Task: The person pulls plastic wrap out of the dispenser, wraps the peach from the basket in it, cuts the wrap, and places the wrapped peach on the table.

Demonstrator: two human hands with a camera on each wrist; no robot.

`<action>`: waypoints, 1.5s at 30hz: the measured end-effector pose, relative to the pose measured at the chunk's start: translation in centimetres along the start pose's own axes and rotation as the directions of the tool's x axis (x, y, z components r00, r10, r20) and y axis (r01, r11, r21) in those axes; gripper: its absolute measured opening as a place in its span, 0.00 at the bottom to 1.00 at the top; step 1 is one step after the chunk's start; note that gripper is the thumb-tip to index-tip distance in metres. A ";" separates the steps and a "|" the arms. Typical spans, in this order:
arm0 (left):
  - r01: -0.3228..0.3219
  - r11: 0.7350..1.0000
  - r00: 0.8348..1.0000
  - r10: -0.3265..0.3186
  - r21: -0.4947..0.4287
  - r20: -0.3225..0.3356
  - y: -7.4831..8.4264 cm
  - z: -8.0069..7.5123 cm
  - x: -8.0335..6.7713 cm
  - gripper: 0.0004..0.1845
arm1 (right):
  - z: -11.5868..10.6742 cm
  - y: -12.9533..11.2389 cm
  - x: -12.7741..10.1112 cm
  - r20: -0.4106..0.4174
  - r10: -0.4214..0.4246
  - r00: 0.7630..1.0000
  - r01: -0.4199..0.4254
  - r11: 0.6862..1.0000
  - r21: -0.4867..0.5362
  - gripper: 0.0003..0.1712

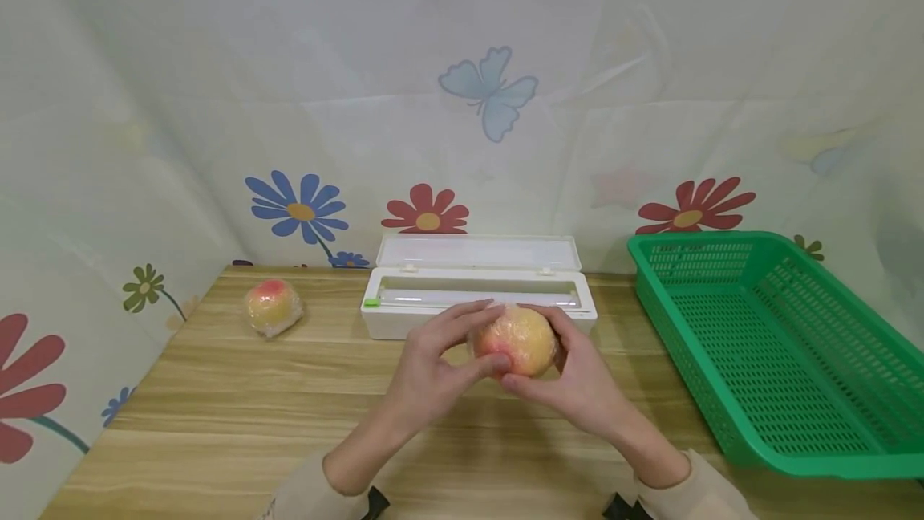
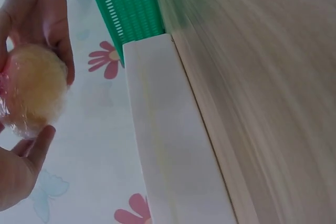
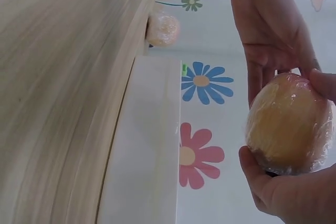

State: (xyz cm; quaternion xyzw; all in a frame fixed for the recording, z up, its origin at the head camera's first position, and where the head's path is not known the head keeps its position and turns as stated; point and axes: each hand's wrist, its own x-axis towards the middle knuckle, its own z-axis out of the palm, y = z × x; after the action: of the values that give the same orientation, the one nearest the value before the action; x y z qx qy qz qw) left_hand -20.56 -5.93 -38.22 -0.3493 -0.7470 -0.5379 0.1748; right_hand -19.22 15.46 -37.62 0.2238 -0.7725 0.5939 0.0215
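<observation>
Both hands hold up a yellow-and-pink peach (image 1: 525,341) wrapped in clear cling film, above the front of the table. My left hand (image 1: 431,359) grips its left side, with the thumb at the lower front and the fingers over the top. On the other side, my right hand (image 1: 586,392) grips it with the thumb low and the fingers behind. In the right wrist view the film looks crinkled around the peach (image 3: 289,124). Just behind the hands stands a white cling film dispenser (image 1: 404,323), its clear lid (image 1: 476,251) raised.
Another film-wrapped peach (image 1: 272,307) sits at the back left of the wooden table (image 1: 238,416). To the right lies a green perforated plastic basket (image 1: 686,379). A pale curtain (image 1: 346,87) printed with flowers and a butterfly hangs behind the table.
</observation>
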 end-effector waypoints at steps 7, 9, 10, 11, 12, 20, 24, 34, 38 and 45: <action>0.007 0.980 0.997 -0.021 0.200 0.071 0.1 0.5 -0.3 0.32 | 0.4 0.3 0.1 -0.033 0.066 0.997 -0.065 0.997 0.032 0.39; 0.014 0.979 0.993 -0.038 0.203 0.114 0.0 0.7 -0.5 0.34 | 0.5 0.4 0.1 -0.026 0.076 0.997 -0.075 0.996 0.057 0.38; 0.016 0.980 0.990 -0.043 0.196 0.134 -0.1 0.7 -0.5 0.37 | 0.6 0.5 0.1 -0.022 0.082 0.996 -0.080 0.994 0.069 0.38; 0.017 0.982 0.988 -0.046 0.190 0.149 -0.1 0.7 -0.5 0.40 | 0.6 0.5 0.0 -0.021 0.083 0.996 -0.081 0.994 0.071 0.37; 0.022 0.983 0.986 -0.052 0.183 0.161 -0.2 0.8 -0.5 0.44 | 0.6 0.6 0.0 -0.022 0.084 0.996 -0.082 0.994 0.071 0.36; 0.028 0.977 0.987 -0.061 0.213 0.150 -0.1 1.6 -0.2 0.55 | 1.2 0.6 -0.4 -0.008 0.162 0.987 -0.160 0.977 0.140 0.34; 0.026 0.961 0.994 -0.054 0.276 0.093 0.0 2.0 -0.1 0.51 | 1.6 0.5 -0.5 -0.001 0.198 0.980 -0.194 0.965 0.177 0.34; 0.197 0.931 0.972 -0.225 0.306 0.060 -0.3 0.0 -0.2 0.45 | 1.0 0.8 -0.7 0.089 0.200 0.976 -0.211 0.968 0.136 0.34; 0.296 0.890 0.947 -0.322 0.347 0.018 -0.8 -2.0 -0.8 0.44 | 0.1 0.8 -1.2 0.076 0.225 0.971 -0.229 0.973 0.039 0.31; 0.336 0.826 0.928 -0.372 0.453 -0.010 -2.2 -6.8 -2.4 0.41 | -1.2 1.8 -2.3 0.060 0.200 0.978 -0.189 0.970 -0.156 0.25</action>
State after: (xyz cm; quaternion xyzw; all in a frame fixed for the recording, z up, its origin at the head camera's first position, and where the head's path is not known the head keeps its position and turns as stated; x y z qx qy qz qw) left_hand -21.21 -13.40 -38.78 -0.1761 -0.9083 -0.3608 0.1178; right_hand -18.12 17.66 -39.61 0.1671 -0.8332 0.5248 -0.0494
